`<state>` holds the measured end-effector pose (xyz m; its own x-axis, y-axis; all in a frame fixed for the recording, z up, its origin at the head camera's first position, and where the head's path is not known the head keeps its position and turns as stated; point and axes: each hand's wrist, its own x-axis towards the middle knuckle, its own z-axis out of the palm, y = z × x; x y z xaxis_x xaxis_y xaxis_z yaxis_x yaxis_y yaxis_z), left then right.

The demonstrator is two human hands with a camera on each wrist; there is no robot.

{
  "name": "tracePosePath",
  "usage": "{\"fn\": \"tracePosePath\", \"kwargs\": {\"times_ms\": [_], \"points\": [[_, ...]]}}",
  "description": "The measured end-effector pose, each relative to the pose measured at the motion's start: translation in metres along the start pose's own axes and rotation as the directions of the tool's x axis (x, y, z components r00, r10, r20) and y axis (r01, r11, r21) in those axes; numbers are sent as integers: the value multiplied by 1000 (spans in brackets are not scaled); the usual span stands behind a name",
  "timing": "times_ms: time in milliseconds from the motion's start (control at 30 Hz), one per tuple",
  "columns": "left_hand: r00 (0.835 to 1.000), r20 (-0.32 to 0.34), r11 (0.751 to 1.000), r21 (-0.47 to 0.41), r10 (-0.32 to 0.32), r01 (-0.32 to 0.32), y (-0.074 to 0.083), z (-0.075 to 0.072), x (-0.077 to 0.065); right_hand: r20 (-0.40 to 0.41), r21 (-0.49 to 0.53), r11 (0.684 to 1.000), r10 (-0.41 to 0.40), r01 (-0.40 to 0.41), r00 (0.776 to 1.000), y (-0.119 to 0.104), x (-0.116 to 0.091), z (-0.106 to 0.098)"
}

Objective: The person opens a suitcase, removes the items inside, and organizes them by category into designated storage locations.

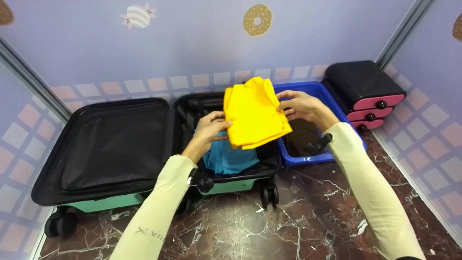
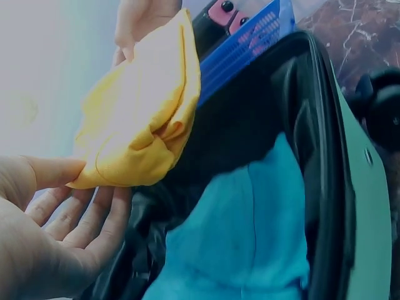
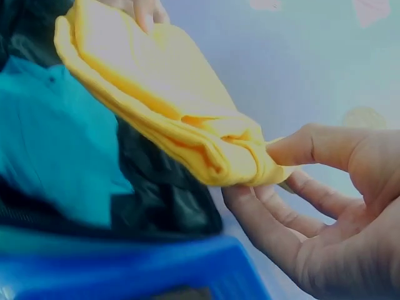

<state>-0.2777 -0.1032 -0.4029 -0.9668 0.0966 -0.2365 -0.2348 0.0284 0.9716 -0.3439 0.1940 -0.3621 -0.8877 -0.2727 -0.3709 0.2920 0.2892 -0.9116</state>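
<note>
A folded yellow cloth garment (image 1: 254, 113) hangs in the air between both hands, over the right half of an open suitcase (image 1: 231, 185). My left hand (image 1: 210, 129) pinches its left edge, thumb on top and fingers beneath, as the left wrist view shows. At the opposite edge my right hand (image 1: 301, 106) pinches the cloth between thumb and fingers; the right wrist view shows this grip closely. Below, a folded blue garment (image 1: 229, 157) lies inside the suitcase, partly hidden in the head view by the yellow cloth and left hand. What kind of garment the yellow one is, I cannot tell.
The suitcase's other half (image 1: 115, 144), black-lined, lies open at left. A blue plastic basket (image 1: 310, 160) stands right against the suitcase. Beyond it is a black drawer box (image 1: 364, 81) with pink fronts. A wall rises behind; dark marble floor (image 1: 245, 227) lies in front.
</note>
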Motion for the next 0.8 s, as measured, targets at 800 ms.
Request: {"fn": "tracePosePath", "kwargs": {"times_ms": [800], "points": [[958, 285, 988, 147, -1, -43, 9, 89, 15, -223, -265, 960, 30, -90, 974, 39, -46, -88]]}}
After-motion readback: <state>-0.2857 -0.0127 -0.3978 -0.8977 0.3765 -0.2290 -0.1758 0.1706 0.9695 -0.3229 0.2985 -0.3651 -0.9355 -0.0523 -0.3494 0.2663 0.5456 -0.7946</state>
